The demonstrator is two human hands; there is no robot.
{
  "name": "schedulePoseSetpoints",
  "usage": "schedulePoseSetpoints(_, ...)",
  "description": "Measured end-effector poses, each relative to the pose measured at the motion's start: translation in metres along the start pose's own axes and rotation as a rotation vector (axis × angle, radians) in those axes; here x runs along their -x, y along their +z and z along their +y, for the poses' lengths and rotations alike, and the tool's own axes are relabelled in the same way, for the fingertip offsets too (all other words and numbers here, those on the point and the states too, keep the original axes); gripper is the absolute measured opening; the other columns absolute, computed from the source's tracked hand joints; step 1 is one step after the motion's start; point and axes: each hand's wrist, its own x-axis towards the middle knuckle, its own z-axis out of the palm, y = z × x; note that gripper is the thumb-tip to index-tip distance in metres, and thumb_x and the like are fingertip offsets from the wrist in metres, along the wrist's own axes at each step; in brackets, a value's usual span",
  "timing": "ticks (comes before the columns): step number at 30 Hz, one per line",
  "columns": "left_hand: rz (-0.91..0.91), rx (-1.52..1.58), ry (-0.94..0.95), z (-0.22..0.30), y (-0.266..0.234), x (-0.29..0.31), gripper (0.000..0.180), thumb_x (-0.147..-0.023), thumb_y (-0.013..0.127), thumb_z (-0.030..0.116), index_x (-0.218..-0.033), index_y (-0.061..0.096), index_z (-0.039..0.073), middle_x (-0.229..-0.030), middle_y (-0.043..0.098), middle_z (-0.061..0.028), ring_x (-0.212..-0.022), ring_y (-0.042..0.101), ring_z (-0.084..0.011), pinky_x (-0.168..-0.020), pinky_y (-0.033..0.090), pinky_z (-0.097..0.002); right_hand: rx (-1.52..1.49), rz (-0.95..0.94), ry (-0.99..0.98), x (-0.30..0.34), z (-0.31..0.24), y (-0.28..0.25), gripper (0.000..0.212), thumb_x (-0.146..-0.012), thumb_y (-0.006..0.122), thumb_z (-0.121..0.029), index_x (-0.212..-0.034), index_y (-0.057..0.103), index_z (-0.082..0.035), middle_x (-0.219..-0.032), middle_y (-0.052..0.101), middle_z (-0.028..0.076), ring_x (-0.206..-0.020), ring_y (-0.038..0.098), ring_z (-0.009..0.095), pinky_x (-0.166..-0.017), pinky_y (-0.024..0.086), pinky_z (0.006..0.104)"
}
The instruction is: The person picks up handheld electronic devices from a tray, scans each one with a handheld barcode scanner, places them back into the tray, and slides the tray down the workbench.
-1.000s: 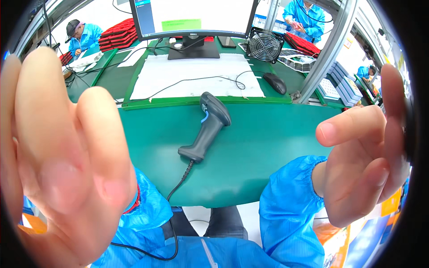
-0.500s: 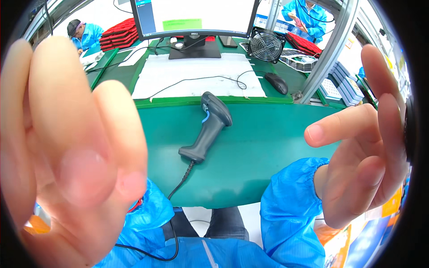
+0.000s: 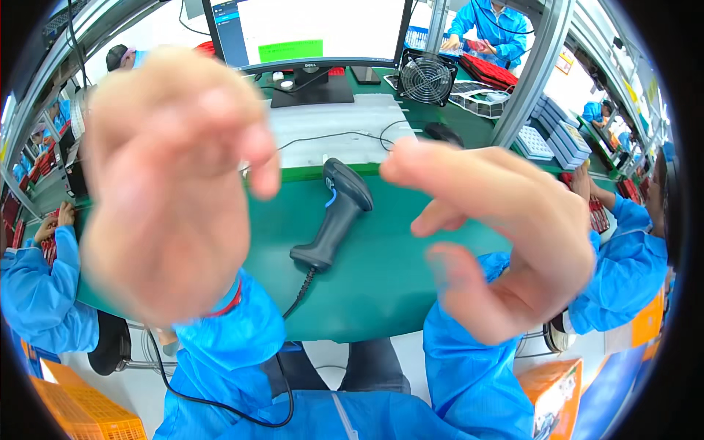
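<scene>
Both of my hands are raised close to the camera above the green bench top. My left hand (image 3: 169, 191) is blurred, its palm bare and its fingers loosely bent, with nothing seen in it. Thumb and fingers stand apart on my right hand (image 3: 513, 227), which is empty too. Between them, on the green surface, lies a dark grey handheld barcode scanner (image 3: 330, 220) with a blue trigger. Its cable runs from the handle toward my lap. Neither hand touches the scanner.
A monitor (image 3: 308, 33) stands behind a white sheet (image 3: 315, 125). Right of it are a fan (image 3: 427, 78), a black mouse (image 3: 443, 134) and a metal post (image 3: 535, 73). Co-workers in blue sit at both sides. Orange crates (image 3: 103, 411) stand below.
Both hands have moved inward, away from the picture's sides, and their fingers have bent more. The view has shifted a little, showing more of the co-workers. The scanner stays on the bench.
</scene>
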Motion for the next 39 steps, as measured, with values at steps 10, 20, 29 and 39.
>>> schedulePoseSetpoints(10,0.083,-0.636,-0.532,-0.179,-0.058,0.044,0.014,-0.082,0.065,0.015,-0.088,0.062,0.003,-0.077,0.062,-0.0032,-0.073,0.058,-0.0126,-0.067,0.049,-0.0287,-0.023,-0.497,0.86,0.024,0.075,0.102,0.045,-0.089,0.057,-0.039,-0.067,0.064,0.0,-0.056,0.062,0.01,-0.047,0.06,0.02,-0.048,0.048,0.0307)
schedulePoseSetpoints(20,0.023,-0.666,-0.656,-0.221,-0.046,0.099,0.027,-0.08,0.068,0.024,-0.096,0.061,0.004,-0.099,0.057,-0.0154,-0.085,0.059,-0.0249,-0.077,0.049,-0.0351,-0.484,-0.751,1.367,0.065,0.07,0.146,0.073,-0.086,0.053,-0.063,-0.072,0.066,0.008,-0.064,0.066,0.013,-0.053,0.065,0.019,-0.049,0.051,0.029)
schedulePoseSetpoints(29,0.374,-0.45,-0.593,-0.242,-0.047,0.125,0.023,-0.091,0.055,0.022,-0.094,0.063,0.001,-0.091,0.062,-0.0088,-0.085,0.058,-0.0195,-0.079,0.045,-0.0297,-0.57,-0.22,1.347,0.081,0.049,0.184,0.055,-0.086,0.064,-0.046,-0.072,0.064,0.007,-0.066,0.065,0.011,-0.055,0.065,0.017,-0.051,0.051,0.0262)
schedulePoseSetpoints(39,0.658,-0.115,-0.69,-0.236,-0.015,0.117,0.03,-0.095,0.05,0.032,-0.101,0.06,0.004,-0.091,0.059,-0.0033,-0.086,0.05,-0.0114,-0.08,0.04,-0.0253,-1.317,0.619,1.444,0.09,0.045,0.203,0.023,-0.088,0.062,-0.02,-0.1,0.055,-0.002,-0.084,0.061,0.007,-0.077,0.061,0.018,-0.072,0.052,0.0326)
